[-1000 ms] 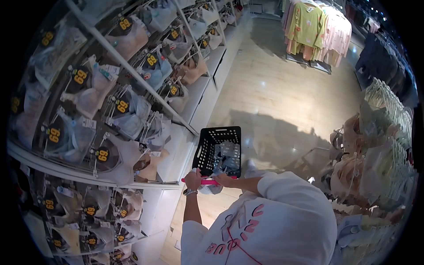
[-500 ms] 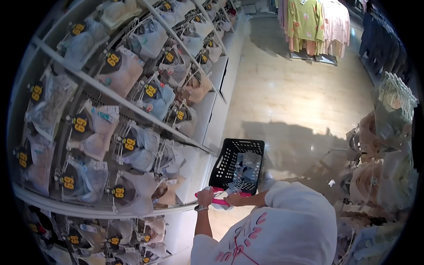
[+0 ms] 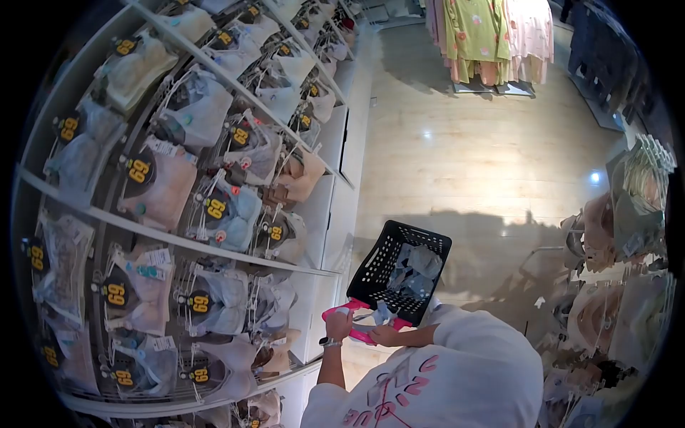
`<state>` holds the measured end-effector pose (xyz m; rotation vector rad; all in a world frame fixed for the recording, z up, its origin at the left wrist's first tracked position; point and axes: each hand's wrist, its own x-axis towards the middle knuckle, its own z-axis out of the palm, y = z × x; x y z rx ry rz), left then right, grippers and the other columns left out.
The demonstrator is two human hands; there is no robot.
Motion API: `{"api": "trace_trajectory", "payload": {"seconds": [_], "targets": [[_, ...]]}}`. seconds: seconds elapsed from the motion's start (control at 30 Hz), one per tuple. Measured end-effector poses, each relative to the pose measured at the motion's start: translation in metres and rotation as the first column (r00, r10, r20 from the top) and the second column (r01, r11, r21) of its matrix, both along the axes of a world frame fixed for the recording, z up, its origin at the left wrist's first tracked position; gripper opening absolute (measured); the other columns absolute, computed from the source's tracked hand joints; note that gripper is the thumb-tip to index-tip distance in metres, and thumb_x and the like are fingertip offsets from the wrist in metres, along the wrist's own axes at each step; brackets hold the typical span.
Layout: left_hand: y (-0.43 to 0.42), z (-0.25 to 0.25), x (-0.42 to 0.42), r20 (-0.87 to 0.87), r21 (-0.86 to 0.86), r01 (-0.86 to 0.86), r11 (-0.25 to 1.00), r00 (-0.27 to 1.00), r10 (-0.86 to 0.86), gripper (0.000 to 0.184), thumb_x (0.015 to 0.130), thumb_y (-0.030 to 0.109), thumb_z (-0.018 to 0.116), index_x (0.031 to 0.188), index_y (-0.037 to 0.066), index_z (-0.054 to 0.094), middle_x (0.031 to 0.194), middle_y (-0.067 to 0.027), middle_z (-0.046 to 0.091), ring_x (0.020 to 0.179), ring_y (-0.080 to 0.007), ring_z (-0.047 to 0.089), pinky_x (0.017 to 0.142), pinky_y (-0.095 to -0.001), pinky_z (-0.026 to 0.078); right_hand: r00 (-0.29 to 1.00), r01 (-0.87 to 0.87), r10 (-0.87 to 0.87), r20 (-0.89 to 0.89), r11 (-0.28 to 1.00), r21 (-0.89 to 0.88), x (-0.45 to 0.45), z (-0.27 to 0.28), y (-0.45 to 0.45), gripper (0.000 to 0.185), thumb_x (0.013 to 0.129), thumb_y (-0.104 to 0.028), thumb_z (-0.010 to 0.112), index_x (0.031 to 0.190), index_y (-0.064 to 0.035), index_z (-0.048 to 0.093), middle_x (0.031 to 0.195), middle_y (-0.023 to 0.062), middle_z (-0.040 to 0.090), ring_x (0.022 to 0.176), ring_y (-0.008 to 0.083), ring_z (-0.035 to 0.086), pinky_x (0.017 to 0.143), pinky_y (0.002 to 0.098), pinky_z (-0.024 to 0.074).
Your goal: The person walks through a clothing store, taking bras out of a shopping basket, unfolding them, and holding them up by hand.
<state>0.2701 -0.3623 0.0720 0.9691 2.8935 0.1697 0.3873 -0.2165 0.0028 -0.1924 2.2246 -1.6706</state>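
A black plastic shopping basket (image 3: 365, 274) with pink handle parts (image 3: 354, 305) is in front of my body. Grey-blue packed garments (image 3: 417, 267) lie inside it. My left hand (image 3: 339, 325), with a watch on the wrist, is closed on the pink handle at the basket's near left. Close beside it, my right hand (image 3: 385, 335) is at the near rim, by another pink part and a piece of grey-blue fabric (image 3: 382, 314). Its fingers are partly hidden, so I cannot make out exactly what they grip.
Shelving (image 3: 214, 250) full of hanging bras with round "69" tags (image 3: 215, 208) runs along the left. More hanging bras (image 3: 606, 307) line the right. Pale wooden floor (image 3: 464, 157) stretches ahead to a rack of green and pink tops (image 3: 492, 43). Dark clothes (image 3: 606, 57) hang at the far right.
The basket has turned and shifted slightly right in view, with both hands staying at its near side. The shelving has shifted left and down as my view moved.
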Motion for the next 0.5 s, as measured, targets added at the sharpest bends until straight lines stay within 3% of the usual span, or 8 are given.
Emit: {"api": "trace_trajectory", "payload": {"seconds": [0.07,0.17,0.27,0.37,0.43,0.47,0.5], "targets": [[0.026,-0.002,-0.019,0.040,-0.045,0.006,0.999,0.999,-0.004,0.042,0.089,0.035,0.045,0.064,0.005,0.061,0.059,-0.0172,0.057,0.055,-0.0356,0.056,0.054,-0.0466,0.042,0.996,0.084,-0.084,-0.031,0.996,0.018,-0.012,-0.004,0.023,0.049,0.091,-0.037,0.035,0.072,0.0012,0.060,0.068,0.0222,0.060,0.066,0.0375,0.060,0.067,0.0457,0.0463],[0.082,0.007,-0.040,0.036,0.055,0.001,0.998,0.999,-0.003,0.041,0.089,0.034,0.045,0.064,0.005,0.061,0.058,-0.0168,0.057,0.055,-0.0348,0.056,0.054,-0.0463,0.043,0.981,0.168,-0.174,0.083,0.983,0.068,-0.030,0.002,0.070,0.052,0.091,-0.040,0.036,0.072,0.0017,0.061,0.072,0.0233,0.060,0.071,0.0370,0.059,0.070,0.0458,0.0446],[0.128,-0.004,-0.065,0.062,0.081,-0.023,0.996,0.998,0.018,0.038,0.090,0.033,0.045,0.070,0.007,0.065,0.062,-0.0142,0.061,0.059,-0.0319,0.060,0.055,-0.0434,0.045,0.952,0.296,-0.300,0.056,0.953,0.067,-0.044,0.031,0.128,0.054,0.091,-0.042,0.036,0.072,0.0020,0.061,0.074,0.0238,0.060,0.074,0.0373,0.059,0.070,0.0460,0.0436],[0.182,-0.009,-0.087,0.117,0.126,-0.054,0.991,0.992,0.039,0.040,0.091,0.036,0.040,0.076,0.010,0.068,0.064,-0.0098,0.064,0.062,-0.0291,0.062,0.057,-0.0400,0.046,0.849,0.527,-0.526,-0.044,0.844,0.100,-0.061,0.013,0.166,0.051,0.091,-0.040,0.039,0.074,0.0026,0.061,0.073,0.0224,0.060,0.072,0.0359,0.058,0.067,0.0451,0.0429],[0.218,-0.001,-0.097,0.118,0.146,-0.077,0.986,0.991,0.060,0.042,0.092,0.037,0.038,0.076,0.012,0.068,0.064,-0.0085,0.064,0.061,-0.0285,0.062,0.057,-0.0397,0.046,0.789,0.612,-0.614,0.033,0.789,0.049,-0.080,0.008,0.197,0.049,0.091,-0.038,0.041,0.075,0.0036,0.059,0.069,0.0213,0.059,0.070,0.0340,0.059,0.065,0.0434,0.0428],[0.233,-0.001,-0.104,0.149,0.202,-0.092,0.975,0.987,0.063,0.046,0.092,0.039,0.037,0.073,0.011,0.068,0.065,-0.0145,0.063,0.059,-0.0328,0.061,0.056,-0.0442,0.046,0.756,0.651,-0.651,0.069,0.759,0.026,-0.090,0.005,0.213,0.048,0.091,-0.037,0.041,0.075,0.0041,0.059,0.067,0.0207,0.058,0.069,0.0331,0.059,0.064,0.0425,0.0427],[0.249,0.002,-0.109,0.153,0.206,-0.102,0.973,0.986,0.071,0.046,0.092,0.039,0.037,0.074,0.011,0.068,0.065,-0.0141,0.063,0.060,-0.0325,0.061,0.056,-0.0442,0.046,0.751,0.659,-0.660,0.030,0.752,0.023,-0.100,0.005,0.229,0.047,0.091,-0.037,0.041,0.075,0.0045,0.058,0.066,0.0204,0.057,0.067,0.0325,0.059,0.063,0.0421,0.0425]]}}
